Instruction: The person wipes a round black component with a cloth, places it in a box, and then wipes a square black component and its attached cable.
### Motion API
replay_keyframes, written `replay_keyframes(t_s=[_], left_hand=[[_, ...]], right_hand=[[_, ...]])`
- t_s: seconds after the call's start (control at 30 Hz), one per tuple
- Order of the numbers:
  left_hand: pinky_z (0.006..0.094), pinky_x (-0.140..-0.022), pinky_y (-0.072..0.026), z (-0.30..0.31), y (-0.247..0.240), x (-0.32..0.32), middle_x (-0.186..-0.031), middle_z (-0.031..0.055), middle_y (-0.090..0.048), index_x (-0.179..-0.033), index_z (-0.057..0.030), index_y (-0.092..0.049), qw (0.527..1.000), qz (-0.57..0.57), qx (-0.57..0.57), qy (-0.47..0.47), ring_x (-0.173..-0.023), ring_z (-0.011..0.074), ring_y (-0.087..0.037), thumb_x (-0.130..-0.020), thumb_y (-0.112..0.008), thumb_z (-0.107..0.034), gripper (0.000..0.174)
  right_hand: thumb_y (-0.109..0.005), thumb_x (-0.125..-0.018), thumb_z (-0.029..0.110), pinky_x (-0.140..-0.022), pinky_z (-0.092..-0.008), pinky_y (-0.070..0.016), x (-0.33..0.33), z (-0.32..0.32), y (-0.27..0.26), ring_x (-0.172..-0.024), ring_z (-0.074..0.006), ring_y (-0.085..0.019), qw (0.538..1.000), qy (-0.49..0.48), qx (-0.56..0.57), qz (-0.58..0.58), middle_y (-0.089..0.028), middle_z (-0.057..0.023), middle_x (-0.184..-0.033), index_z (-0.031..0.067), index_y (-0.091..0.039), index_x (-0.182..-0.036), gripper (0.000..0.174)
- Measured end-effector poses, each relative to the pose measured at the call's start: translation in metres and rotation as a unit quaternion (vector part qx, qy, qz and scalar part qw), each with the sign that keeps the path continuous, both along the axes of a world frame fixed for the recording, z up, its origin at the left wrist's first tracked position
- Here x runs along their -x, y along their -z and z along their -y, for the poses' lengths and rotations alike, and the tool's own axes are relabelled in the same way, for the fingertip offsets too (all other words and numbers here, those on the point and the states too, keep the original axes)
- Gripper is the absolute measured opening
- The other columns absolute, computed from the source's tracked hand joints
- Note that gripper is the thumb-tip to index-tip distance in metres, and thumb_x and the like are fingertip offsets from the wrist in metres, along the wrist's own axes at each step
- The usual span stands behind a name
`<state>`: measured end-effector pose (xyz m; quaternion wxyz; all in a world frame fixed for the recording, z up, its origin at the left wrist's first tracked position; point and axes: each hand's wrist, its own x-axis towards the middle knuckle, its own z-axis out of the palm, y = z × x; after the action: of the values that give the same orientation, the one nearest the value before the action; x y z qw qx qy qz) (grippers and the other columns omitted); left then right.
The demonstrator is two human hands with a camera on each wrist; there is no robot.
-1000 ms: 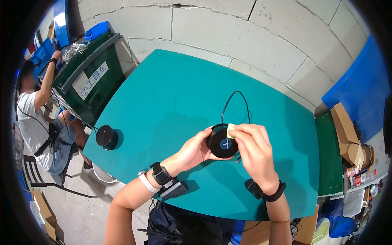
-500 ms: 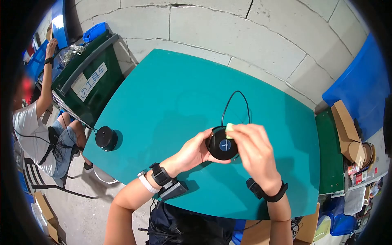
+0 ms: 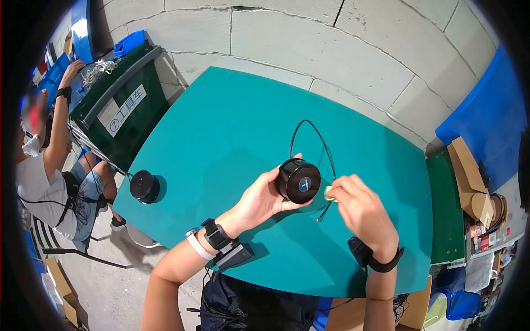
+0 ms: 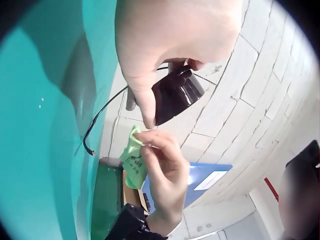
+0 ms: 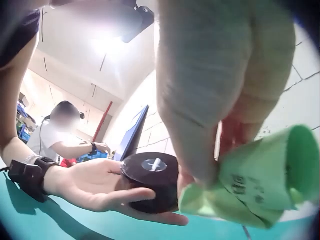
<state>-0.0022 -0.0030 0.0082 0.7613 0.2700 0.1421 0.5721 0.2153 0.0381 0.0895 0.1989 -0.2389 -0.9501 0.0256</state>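
Observation:
My left hand (image 3: pixel 259 201) grips a black cylindrical device (image 3: pixel 298 181) around its side, tilted so the round blue label on its top faces me. A black cable (image 3: pixel 301 124) loops from it over the table and ends in a bare tip near my right hand (image 3: pixel 364 212). That hand pinches a light green paper slip (image 3: pixel 331 194), just right of the device and apart from it. Handwritten dark marks show on the curled slip (image 5: pixel 250 185) in the right wrist view. At the table's left edge stands a second black cylinder (image 3: pixel 144 186) with its own cable.
The green table (image 3: pixel 221 127) reaches back to a block wall (image 3: pixel 309 38). At the left are a green tool cart (image 3: pixel 124 105) and a seated person (image 3: pixel 47 182) with an arm raised. An open cardboard box (image 3: pixel 469 182) stands off to the right.
My right hand has drawn the green slip off the device's top and moved right. My left hand has tilted the device, so more of its side shows. The seated person's arm has moved.

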Motion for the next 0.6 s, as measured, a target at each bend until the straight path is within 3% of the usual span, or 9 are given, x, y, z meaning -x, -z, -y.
replay_keyframes(t_s=[0.03, 0.13, 0.17, 0.23, 0.27, 0.33, 0.4, 0.53, 0.6], left_hand=[[0.0439, -0.101, -0.0457, 0.000, 0.000, 0.000, -0.140, 0.0126, -0.043, -0.148, -0.0090, -0.022, 1.000, 0.000, 0.000, 0.001, -0.125, 0.0249, -0.048, -0.103, -0.030, -0.037, 0.054], [0.0437, -0.102, -0.0451, 0.001, 0.001, 0.002, -0.143, 0.0120, -0.039, -0.148, -0.0086, -0.022, 1.000, 0.001, -0.021, 0.010, -0.126, 0.0246, -0.047, -0.102, -0.035, -0.033, 0.053], [0.0425, -0.102, -0.0449, 0.001, 0.002, 0.003, -0.143, 0.0108, -0.038, -0.148, -0.0092, -0.023, 0.998, -0.045, -0.033, 0.000, -0.126, 0.0231, -0.046, -0.101, -0.042, -0.030, 0.055], [0.0413, -0.102, -0.0448, 0.002, 0.005, 0.002, -0.143, 0.0097, -0.036, -0.148, -0.0099, -0.023, 0.995, -0.089, -0.045, -0.012, -0.127, 0.0217, -0.045, -0.099, -0.050, -0.027, 0.058], [0.0405, -0.101, -0.0455, 0.003, 0.008, 0.001, -0.142, 0.0095, -0.038, -0.149, -0.0110, -0.022, 0.988, -0.141, -0.054, -0.021, -0.127, 0.0219, -0.045, -0.093, -0.058, -0.031, 0.069], [0.0398, -0.101, -0.0448, 0.006, 0.004, -0.001, -0.139, 0.0077, -0.039, -0.147, -0.0121, -0.024, 0.976, -0.201, -0.069, -0.041, -0.126, 0.0202, -0.044, -0.086, -0.069, -0.035, 0.079], [0.0403, -0.101, -0.0447, 0.006, 0.007, -0.001, -0.139, 0.0073, -0.036, -0.145, -0.0112, -0.027, 0.975, -0.199, -0.078, -0.058, -0.126, 0.0198, -0.043, -0.089, -0.067, -0.029, 0.071], [0.0427, -0.101, -0.0447, 0.007, 0.003, -0.001, -0.139, 0.0082, -0.035, -0.140, -0.0102, -0.033, 0.981, -0.167, -0.054, -0.078, -0.127, 0.0199, -0.042, -0.096, -0.057, -0.022, 0.053], [0.0429, -0.101, -0.0448, 0.005, 0.000, -0.001, -0.139, 0.0089, -0.036, -0.141, -0.0102, -0.033, 0.986, -0.139, -0.050, -0.077, -0.126, 0.0203, -0.042, -0.098, -0.052, -0.021, 0.048]], right_hand=[[-0.060, -0.072, -0.004, -0.071, -0.0347, -0.0500, -0.008, -0.004, 0.003, -0.086, -0.0258, -0.057, 1.000, 0.001, 0.000, 0.000, -0.057, -0.0089, -0.089, -0.0025, -0.059, -0.083, 0.011], [-0.067, -0.071, 0.002, -0.071, -0.0343, -0.0497, -0.018, -0.009, 0.006, -0.087, -0.0261, -0.058, 0.983, 0.085, -0.161, 0.015, -0.059, -0.0100, -0.092, -0.0029, -0.061, -0.088, 0.018], [-0.067, -0.071, 0.002, -0.071, -0.0343, -0.0497, -0.013, -0.008, 0.002, -0.087, -0.0261, -0.058, 0.983, 0.085, -0.162, 0.015, -0.059, -0.0100, -0.092, -0.0029, -0.061, -0.088, 0.018], [-0.071, -0.075, 0.006, -0.071, -0.0354, -0.0498, 0.004, -0.003, -0.006, -0.085, -0.0274, -0.058, 0.992, 0.050, -0.029, -0.108, -0.060, -0.0113, -0.096, -0.0041, -0.062, -0.097, 0.026], [-0.074, -0.078, 0.017, -0.073, -0.0363, -0.0504, 0.008, 0.001, -0.009, -0.086, -0.0291, -0.060, 0.994, 0.044, 0.031, -0.094, -0.061, -0.0145, -0.100, -0.0033, -0.059, -0.112, 0.042], [-0.075, -0.078, 0.022, -0.074, -0.0364, -0.0508, 0.019, 0.013, -0.003, -0.087, -0.0296, -0.061, 0.989, 0.046, 0.100, -0.097, -0.062, -0.0160, -0.101, -0.0019, -0.055, -0.119, 0.052], [-0.078, -0.077, 0.033, -0.074, -0.0366, -0.0520, 0.024, 0.016, 0.004, -0.087, -0.0298, -0.065, 0.981, 0.064, 0.171, -0.066, -0.063, -0.0190, -0.104, 0.0017, -0.043, -0.134, 0.074], [-0.076, -0.079, 0.027, -0.072, -0.0367, -0.0524, 0.025, 0.010, 0.012, -0.084, -0.0282, -0.065, 0.977, 0.096, 0.178, -0.068, -0.064, -0.0178, -0.103, 0.0010, -0.043, -0.135, 0.070], [-0.072, -0.083, 0.018, -0.070, -0.0357, -0.0524, 0.022, 0.008, 0.012, -0.082, -0.0266, -0.065, 0.964, 0.061, 0.223, -0.132, -0.064, -0.0167, -0.102, 0.0024, -0.043, -0.135, 0.062]])
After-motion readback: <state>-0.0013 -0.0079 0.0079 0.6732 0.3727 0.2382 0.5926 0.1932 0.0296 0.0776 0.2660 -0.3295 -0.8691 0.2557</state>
